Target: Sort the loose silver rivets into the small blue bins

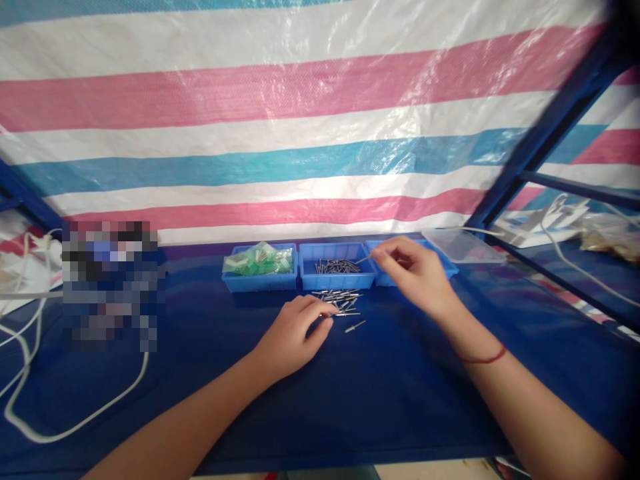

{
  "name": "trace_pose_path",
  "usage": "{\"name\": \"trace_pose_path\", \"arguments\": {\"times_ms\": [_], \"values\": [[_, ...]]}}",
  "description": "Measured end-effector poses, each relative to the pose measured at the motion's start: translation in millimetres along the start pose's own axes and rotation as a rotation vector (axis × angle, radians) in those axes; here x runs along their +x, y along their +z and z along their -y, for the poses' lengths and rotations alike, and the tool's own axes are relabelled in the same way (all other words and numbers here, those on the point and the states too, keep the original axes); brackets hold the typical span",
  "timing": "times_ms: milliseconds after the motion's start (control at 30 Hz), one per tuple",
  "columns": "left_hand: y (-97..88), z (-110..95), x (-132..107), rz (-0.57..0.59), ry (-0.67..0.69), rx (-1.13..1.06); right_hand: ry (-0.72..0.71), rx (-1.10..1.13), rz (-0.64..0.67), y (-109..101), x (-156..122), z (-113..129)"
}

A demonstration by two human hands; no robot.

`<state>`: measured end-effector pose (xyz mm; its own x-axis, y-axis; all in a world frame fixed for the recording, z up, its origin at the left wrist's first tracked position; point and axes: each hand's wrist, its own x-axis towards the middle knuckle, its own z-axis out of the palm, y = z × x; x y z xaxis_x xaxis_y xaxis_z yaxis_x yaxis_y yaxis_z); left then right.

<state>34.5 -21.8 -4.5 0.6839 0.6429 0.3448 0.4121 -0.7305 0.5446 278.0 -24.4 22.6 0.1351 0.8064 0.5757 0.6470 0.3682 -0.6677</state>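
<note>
My right hand (417,277) is raised over the right-hand blue bin (443,262). Its thumb and fingers pinch a blind rivet (364,259), whose thin shank points left over the middle blue bin (337,252). That middle bin holds many loose rivets (336,267). In front of it, a pile of silver rivets (345,299) lies on the blue table. My left hand (295,333) rests at the pile's near left side, thumb and index finger apart, its other fingers partly hidden. A single rivet (355,327) lies apart, just right of the left fingertips.
A left blue bin (260,280) holds green-tinted plastic packets (263,259). Behind the right bin lies a clear plastic lid (463,247). White cables (75,427) loop over the table's left side. Blue frame posts (545,133) and a striped sheet (250,153) enclose the back.
</note>
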Motion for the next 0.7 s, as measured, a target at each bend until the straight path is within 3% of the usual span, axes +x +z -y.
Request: {"name": "trace_pose_path", "arguments": {"times_ms": [100, 200, 300, 467, 567, 633, 700], "values": [[-2.3, -8, -2, 0.131, 0.104, 0.127, 0.121, -0.36, -0.2, -27, 12, -29], [-0.8, -12, -2, 0.214, 0.16, 0.227, 0.238, -0.582, -0.201, -45, 18, -52], [2.0, -10, -2, 0.239, 0.163, 0.282, 0.294, -0.597, -0.217, -53, 18, -60], [2.1, -4, 0, 0.229, 0.138, 0.288, 0.301, -0.521, -0.184, -48, 16, -44], [1.8, -2, 1, 0.221, 0.099, 0.28, 0.224, -0.446, -0.114, -37, 14, -29], [2.8, 0, 1, 0.196, 0.067, 0.283, 0.13, -0.383, -0.031, -29, 11, -19], [4.8, 1, 1, 0.159, 0.03, 0.281, 0.019, -0.297, 0.14, -19, 7, -8]]}}
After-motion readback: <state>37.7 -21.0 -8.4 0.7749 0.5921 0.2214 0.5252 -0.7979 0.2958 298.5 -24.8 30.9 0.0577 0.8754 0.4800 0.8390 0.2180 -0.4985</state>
